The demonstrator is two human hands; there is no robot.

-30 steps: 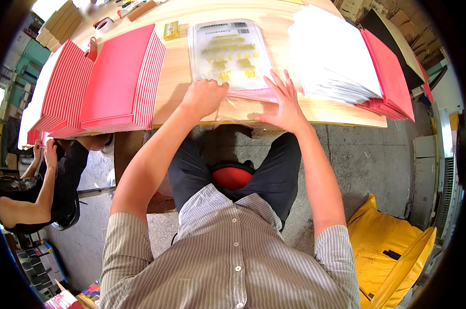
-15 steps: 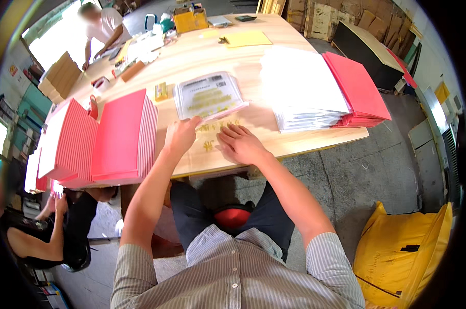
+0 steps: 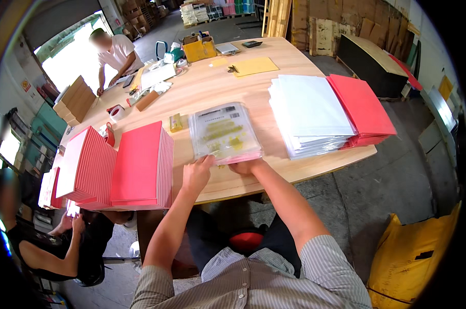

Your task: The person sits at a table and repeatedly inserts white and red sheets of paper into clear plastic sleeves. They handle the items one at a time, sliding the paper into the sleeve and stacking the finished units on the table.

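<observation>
A clear plastic bag (image 3: 228,131) with printed labels lies flat on the table in front of me. Yellow marks show on it, and a pink strip runs along its near edge. My left hand (image 3: 197,172) is closed on the bag's near left corner. My right hand (image 3: 247,166) reaches to the near right edge, its fingers hidden under or inside the bag; I cannot tell which. To the right stand a stack of white sleeves (image 3: 315,110) and a stack of red folders (image 3: 359,108). At the left are stacks of red boards (image 3: 139,162) with pale layered edges.
The wooden table (image 3: 274,185) also bears a small yellow box (image 3: 176,122), a tape roll (image 3: 117,113), a yellow clipboard (image 3: 255,66) and a carton (image 3: 199,49). One person leans over the far left side; another sits at left with a phone. A yellow sack (image 3: 410,262) stands at right.
My right hand has gone from lying flat on the table to the bag's near right edge, its fingers now out of sight. My left hand stays on the bag. The view has tilted upward.
</observation>
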